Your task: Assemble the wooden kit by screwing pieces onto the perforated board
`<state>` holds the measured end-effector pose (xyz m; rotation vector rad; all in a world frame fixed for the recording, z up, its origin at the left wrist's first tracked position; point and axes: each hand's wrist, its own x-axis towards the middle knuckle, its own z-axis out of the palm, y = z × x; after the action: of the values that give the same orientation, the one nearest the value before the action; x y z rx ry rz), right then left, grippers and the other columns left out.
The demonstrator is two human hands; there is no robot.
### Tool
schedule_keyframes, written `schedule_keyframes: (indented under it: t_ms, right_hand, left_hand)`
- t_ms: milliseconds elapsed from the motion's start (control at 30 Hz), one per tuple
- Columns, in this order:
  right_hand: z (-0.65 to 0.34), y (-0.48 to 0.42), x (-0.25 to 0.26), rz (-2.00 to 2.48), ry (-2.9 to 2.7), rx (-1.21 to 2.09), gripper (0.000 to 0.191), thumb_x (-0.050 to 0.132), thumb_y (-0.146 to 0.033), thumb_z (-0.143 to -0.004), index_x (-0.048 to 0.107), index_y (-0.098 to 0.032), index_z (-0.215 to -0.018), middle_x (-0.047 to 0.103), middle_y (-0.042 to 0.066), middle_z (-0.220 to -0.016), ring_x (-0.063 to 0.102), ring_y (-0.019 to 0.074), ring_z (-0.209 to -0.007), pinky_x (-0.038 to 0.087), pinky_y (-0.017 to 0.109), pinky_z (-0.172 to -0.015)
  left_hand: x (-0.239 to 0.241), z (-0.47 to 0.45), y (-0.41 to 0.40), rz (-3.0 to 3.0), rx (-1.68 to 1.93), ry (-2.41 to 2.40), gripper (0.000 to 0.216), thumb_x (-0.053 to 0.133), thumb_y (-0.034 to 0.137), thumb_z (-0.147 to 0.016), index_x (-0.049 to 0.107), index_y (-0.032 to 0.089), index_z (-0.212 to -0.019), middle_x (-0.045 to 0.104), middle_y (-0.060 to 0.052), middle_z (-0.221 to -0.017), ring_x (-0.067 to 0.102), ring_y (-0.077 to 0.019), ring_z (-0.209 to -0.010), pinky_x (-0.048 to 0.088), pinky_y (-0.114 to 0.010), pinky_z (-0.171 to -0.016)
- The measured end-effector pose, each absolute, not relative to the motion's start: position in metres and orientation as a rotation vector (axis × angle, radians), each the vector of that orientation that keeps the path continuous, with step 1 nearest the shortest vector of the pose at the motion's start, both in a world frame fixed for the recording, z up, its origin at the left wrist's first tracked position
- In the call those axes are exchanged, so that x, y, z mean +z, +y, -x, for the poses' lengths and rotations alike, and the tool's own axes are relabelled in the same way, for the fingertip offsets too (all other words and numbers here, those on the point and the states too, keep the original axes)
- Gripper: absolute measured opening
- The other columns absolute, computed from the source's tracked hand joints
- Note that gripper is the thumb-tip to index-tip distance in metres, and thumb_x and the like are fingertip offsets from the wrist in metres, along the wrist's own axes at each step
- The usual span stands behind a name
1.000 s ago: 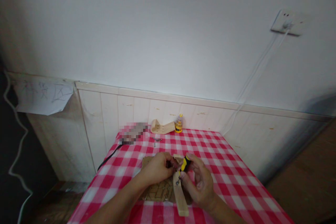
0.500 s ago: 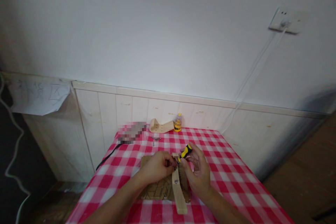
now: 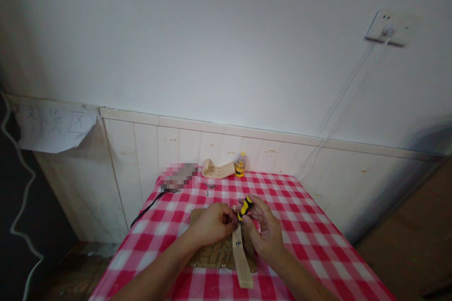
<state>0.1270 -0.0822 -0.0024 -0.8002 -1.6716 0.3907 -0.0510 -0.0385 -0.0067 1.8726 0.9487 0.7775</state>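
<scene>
My right hand point(image 3: 266, 233) is closed around a small yellow and black screwdriver point(image 3: 246, 206), its handle tilted up to the right. The screwdriver's tip points down at the far part of an angled strip of pale wood point(image 3: 242, 263). A metal screw head point(image 3: 238, 243) shows in that strip near its bend. My left hand point(image 3: 212, 223) has its fingers pinched together by the tip, against the wood; what they grip is hidden. Under the wood and my left hand lies a brown patterned board point(image 3: 212, 257).
At the table's back stand a curved wooden piece point(image 3: 219, 170) and a yellow-capped clear container point(image 3: 240, 165). Several screws point(image 3: 212, 186) lie before them. A pixelated item point(image 3: 180, 178) with a black strap is at the back left. The red checked tablecloth point(image 3: 307, 235) spreads around.
The screwdriver handle has shifted slightly left and turned a little in my right hand's fingers. My left hand stays by the tip. The whole view has shifted slightly.
</scene>
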Motion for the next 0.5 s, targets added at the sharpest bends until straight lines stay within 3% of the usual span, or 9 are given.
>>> schedule_keyframes:
  t_ms: [500]
  right_hand:
    - [-0.13,-0.077,-0.01,0.924,-1.618,0.18,0.044,0.07,-0.02,-0.087,0.065,-0.028,-0.129,0.078,0.005,-0.1,0.076,0.0203,-0.077,0.066,0.031,-0.068]
  left_hand:
    - [-0.01,0.05,-0.037,-1.882,0.774,0.944,0.013,0.064,0.019,-0.074,0.075,0.016,-0.082,0.07,0.0,-0.076,0.058,-0.0131,-0.065,0.038,-0.022,-0.057]
